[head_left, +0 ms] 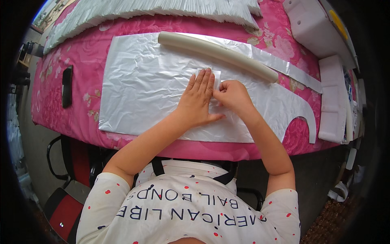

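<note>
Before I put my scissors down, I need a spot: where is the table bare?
Bare pink cloth lies between the black phone and the plastic sheet's left edge. It is crowded around both hands and the white tube.

We list a small white piece, mostly covered by the left hand and right hand, its shape not readable. The stack of white sheets and the white foam blocks run out past the upper edge, and the pink cloth hides the table. We cannot identify the dark flat object at left or the clutter at the dark right rim.
</note>
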`<state>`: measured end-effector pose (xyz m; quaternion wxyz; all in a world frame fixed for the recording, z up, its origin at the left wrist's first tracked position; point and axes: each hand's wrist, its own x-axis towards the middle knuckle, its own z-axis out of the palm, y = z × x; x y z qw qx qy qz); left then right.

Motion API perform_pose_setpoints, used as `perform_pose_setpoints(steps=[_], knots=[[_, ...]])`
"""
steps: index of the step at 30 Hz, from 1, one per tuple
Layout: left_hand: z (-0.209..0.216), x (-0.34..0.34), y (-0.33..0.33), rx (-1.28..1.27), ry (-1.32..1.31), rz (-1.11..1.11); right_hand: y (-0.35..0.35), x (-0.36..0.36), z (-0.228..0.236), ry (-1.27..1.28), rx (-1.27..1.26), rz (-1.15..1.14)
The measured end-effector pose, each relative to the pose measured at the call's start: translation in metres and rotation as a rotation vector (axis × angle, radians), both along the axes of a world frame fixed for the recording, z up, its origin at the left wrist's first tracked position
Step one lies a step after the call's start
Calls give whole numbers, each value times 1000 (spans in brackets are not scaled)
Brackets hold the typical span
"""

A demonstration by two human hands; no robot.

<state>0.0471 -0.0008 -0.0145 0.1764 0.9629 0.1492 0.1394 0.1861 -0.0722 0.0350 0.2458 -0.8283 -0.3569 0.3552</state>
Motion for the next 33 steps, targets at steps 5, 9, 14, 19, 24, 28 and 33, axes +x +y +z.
perform_pose_setpoints(steps=[5,9,14,19,24,28,33], knots=[[6,-8,2,1,-97,39,-2,-8,12,-892,279,165],[19,-46,-2,-247,-434,106,23,-16,-10,-846,630,541],[34,-153,-21,-1402,-46,396,29,-53,-41,-659,529,546],[34,-224,-54,-1820,30,884,5,-141,-39,-405,470,533],[18,-227,-63,-1835,-131,1026,-14,-207,-33,-63,479,694],[18,-228,-56,-1580,-8,850,-15,-190,-9,-197,719,888],[78,-185,-44,-570,218,382,-14,-130,6,-399,635,1072]])
